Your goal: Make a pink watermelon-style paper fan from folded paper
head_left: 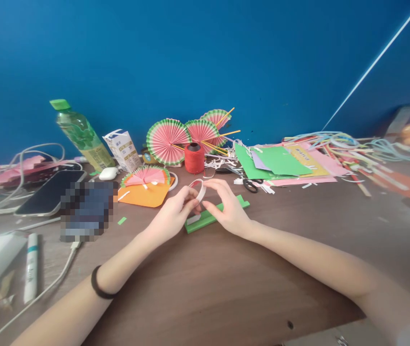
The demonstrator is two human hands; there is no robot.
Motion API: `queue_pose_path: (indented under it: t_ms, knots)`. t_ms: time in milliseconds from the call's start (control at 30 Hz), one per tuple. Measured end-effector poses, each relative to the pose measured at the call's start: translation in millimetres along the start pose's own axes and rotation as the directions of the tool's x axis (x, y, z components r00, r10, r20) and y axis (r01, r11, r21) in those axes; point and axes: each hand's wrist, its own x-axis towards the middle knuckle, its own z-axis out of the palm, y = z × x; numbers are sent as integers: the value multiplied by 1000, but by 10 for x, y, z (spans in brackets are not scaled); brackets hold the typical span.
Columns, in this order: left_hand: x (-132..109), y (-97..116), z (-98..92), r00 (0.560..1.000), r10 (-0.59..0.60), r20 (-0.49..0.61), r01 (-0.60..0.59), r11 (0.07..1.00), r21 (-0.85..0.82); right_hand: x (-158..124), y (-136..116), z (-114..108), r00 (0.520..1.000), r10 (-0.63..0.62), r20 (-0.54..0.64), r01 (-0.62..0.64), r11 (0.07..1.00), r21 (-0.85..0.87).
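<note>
A narrow white roll of tape (201, 193) stands on edge between my two hands, just above the desk. My left hand (176, 206) is closed around its left side, thumb and fingers pinching the ring. From the right, my right hand (231, 211) curves in, its index fingertip at the roll's upper edge and its thumb by the lower edge. Beneath both hands lies a folded green paper strip (210, 219), its middle partly hidden. A whitish piece (193, 219) rests on the strip's left end.
Behind the hands stand a red thread spool (194, 158) and pleated watermelon fans (168, 142). An orange card (147, 193) lies left, near a phone (51, 192), bottle (82, 137) and carton (122, 149). Black scissors (251, 186), green paper sheets (280, 161) and paper strips sit right.
</note>
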Motion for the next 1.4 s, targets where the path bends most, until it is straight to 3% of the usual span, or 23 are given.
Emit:
queue_pose_path:
  t_ms: [167,400,600,800,1067,1400]
  knots:
    - [-14,-56,63,996,2,89,8,994,-109,-2,28,3,1000,-8,-8,9,999,43]
    - [-8,-61,68,996,8,86,0,996,-90,9,32,-2,999,32,-6,-31,991,127]
    - [10,-16,12,991,-83,108,57,973,224,22,34,11,980,200,24,-199,951,235]
    - [43,-72,8,1000,11,29,-22,903,429,18,47,33,959,279,57,-284,927,243]
    - [68,-140,-8,999,28,19,-33,909,416,0,38,15,950,278,138,-304,925,227]
    - [48,-105,-11,999,21,30,-30,939,342,20,36,-20,947,283,155,-305,941,147]
